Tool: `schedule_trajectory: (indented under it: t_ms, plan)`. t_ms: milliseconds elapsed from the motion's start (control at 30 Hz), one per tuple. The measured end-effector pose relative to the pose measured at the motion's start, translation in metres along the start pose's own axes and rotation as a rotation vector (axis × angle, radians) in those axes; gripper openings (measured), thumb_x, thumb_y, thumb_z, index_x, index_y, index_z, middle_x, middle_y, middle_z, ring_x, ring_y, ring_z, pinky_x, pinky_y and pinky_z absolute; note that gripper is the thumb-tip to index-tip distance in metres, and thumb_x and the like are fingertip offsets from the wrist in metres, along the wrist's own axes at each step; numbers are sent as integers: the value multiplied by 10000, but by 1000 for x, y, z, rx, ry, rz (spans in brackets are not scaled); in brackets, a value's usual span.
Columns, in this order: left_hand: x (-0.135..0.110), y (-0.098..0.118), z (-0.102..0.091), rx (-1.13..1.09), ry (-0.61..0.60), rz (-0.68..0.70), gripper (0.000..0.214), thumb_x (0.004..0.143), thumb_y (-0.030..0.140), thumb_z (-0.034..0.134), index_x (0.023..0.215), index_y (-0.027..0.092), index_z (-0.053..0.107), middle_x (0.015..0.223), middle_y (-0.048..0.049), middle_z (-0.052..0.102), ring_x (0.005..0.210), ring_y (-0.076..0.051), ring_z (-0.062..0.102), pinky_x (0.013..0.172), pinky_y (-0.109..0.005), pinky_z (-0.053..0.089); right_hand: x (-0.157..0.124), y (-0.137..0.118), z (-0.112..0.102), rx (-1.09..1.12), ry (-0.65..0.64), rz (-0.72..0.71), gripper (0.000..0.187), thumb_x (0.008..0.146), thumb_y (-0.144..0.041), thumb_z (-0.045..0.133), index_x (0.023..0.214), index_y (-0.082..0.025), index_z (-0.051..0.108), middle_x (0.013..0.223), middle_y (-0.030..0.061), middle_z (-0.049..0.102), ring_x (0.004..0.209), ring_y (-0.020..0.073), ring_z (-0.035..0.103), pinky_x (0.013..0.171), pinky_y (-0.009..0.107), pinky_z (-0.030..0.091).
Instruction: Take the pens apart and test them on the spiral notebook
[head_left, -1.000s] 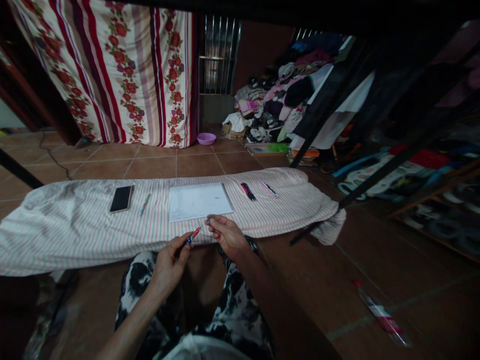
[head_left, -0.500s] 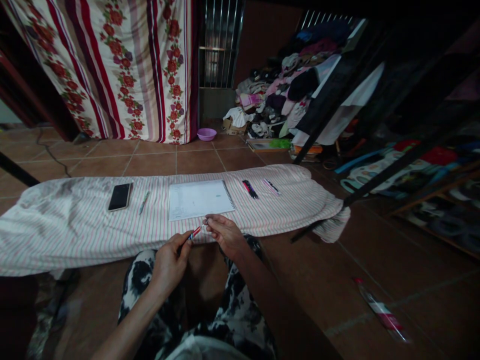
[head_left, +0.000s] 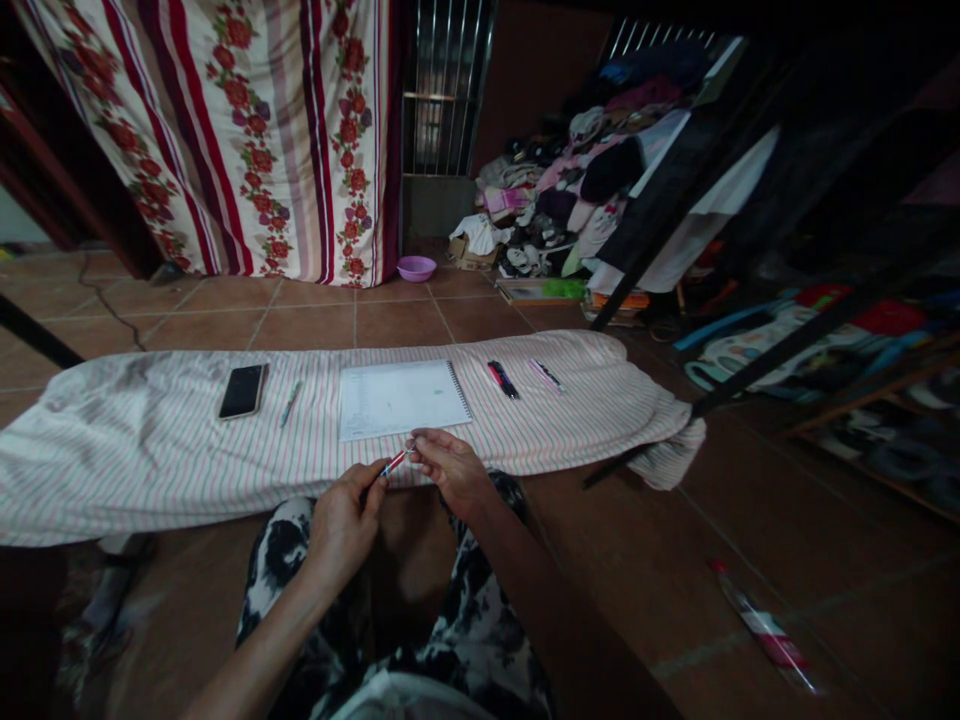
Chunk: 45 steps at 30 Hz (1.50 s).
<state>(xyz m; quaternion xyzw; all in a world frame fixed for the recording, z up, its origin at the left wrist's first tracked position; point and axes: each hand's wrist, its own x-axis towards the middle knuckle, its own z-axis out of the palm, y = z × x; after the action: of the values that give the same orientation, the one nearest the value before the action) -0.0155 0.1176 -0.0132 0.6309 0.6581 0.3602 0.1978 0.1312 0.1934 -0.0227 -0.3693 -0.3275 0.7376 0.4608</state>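
My left hand [head_left: 346, 520] is closed around a red, white and dark pen [head_left: 393, 463] that slants up to the right. Facing it, my right hand [head_left: 448, 466] pinches something small and shiny at the pen's tip end, too small to make out. Both hands are above my lap, at the near edge of a bench covered with a striped cloth [head_left: 187, 460]. Just beyond them lies a spiral notepad [head_left: 405, 395] with a whitish page and small greenish marks. A phone [head_left: 244, 391] and a pale pen [head_left: 290, 403] are to its left.
Right of the notepad lie dark and red pens [head_left: 502, 380] and a pinkish-white pen [head_left: 547, 376]. A plastic bottle [head_left: 766, 628] rests on the tiled floor at right. A purple basin [head_left: 416, 268] and a heap of clothes [head_left: 570, 180] stand beyond the bench.
Both hands keep nearly the same pose, with the pen still between them. The whole view has shifted slightly, and the things on the bench stay in place.
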Motion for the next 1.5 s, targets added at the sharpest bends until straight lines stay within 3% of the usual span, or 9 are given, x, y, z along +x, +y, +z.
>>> schedule_trajectory:
  t_ms: [400, 1100, 1500]
  plan:
    - [1, 2, 0, 34, 19, 17, 332, 819, 277, 417, 1044, 181, 641, 793, -44, 666, 729, -179, 626, 642, -271, 468, -3, -3, 5, -6, 21, 0, 314, 546, -326, 794, 782, -154, 678, 756, 38, 670, 634, 102, 588, 509, 199, 387]
    - [1, 12, -6, 86, -75, -85, 351, 847, 266, 385, 1101, 176, 610, 879, -52, 661, 828, -197, 616, 731, -305, 446, -5, -2, 5, -12, 75, -13, 332, 534, -333, 797, 781, -149, 671, 742, 27, 680, 637, 103, 625, 541, 188, 412]
    - [1, 16, -6, 109, -80, -92, 347, 847, 253, 387, 1103, 182, 610, 853, -46, 664, 795, -184, 618, 677, -274, 443, -8, -3, 8, -23, 90, -26, 347, 512, -337, 802, 766, -140, 672, 712, 29, 675, 641, 105, 613, 558, 198, 412]
